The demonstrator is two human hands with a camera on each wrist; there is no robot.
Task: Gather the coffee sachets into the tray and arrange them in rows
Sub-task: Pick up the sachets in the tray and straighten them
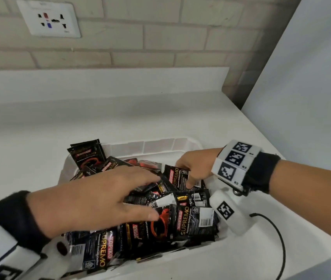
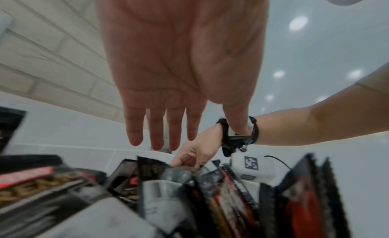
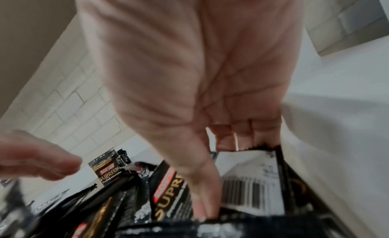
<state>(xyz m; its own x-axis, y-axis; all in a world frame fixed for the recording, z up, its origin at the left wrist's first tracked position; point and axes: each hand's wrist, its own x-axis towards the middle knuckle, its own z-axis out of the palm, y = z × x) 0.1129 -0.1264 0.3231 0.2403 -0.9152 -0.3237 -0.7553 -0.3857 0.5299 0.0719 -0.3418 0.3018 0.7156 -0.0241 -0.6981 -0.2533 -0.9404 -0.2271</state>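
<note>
A white tray (image 1: 152,146) on the counter holds a loose heap of black coffee sachets (image 1: 180,219), lying at all angles. Two sachets (image 1: 87,156) stand upright in its far left corner. My left hand (image 1: 138,190) hovers flat just over the heap's middle; in the left wrist view its fingers (image 2: 155,130) are straight and hold nothing. At the tray's far right my right hand (image 1: 184,174) pinches one upright sachet (image 1: 177,176). Its thumb lies on the printed front of that sachet (image 3: 248,178) and its fingers (image 3: 238,133) go behind it.
The tray sits on a white countertop (image 1: 120,118) against a brick wall with a socket plate (image 1: 49,19). A tall white panel (image 1: 302,87) bounds the right side. A black cable (image 1: 279,237) loops on the counter right of the tray.
</note>
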